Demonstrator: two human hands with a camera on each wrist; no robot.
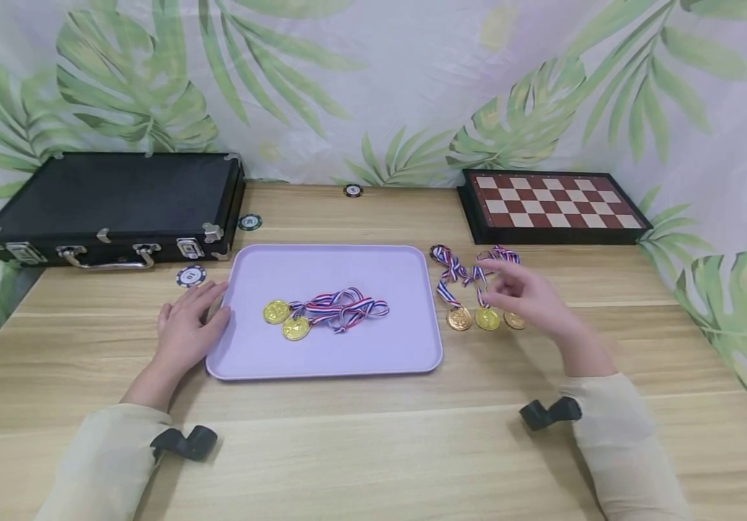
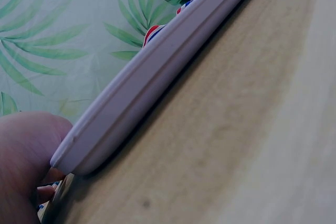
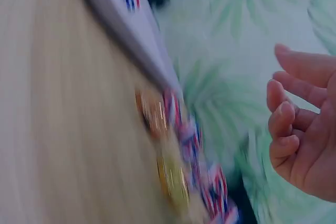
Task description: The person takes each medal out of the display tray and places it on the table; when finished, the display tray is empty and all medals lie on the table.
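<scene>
R hand hovers at the 3 o'clock side of a lilac tray, fingers loosely bent, thumb & forefinger apart, pinching nothing. On the worktop, a gold-coloured medal lies approx 6 o'clock from those fingertips; a bronze-coloured medal is nearer 7, & a third medal, part hidden by the hand, sits just to the gold one's 3 o'clock. Long axis runs roughly 6 to 12: discs at the 6 end, striped ribbons trailing to 12. R hand is much nearer than L hand, which rests at the tray's 9 o'clock edge, fingers relaxed, slightly bent, touching the rim. Two tray medals have discs at the 9 end, ribbons toward 3.

R wrist view, blurred, shows what head view can't: lower fingers curled toward the palm, hand apart from the medals. L wrist view adds the thumb against the tray's edge & a dark strip under it; other L fingers mostly out of shot.
</scene>
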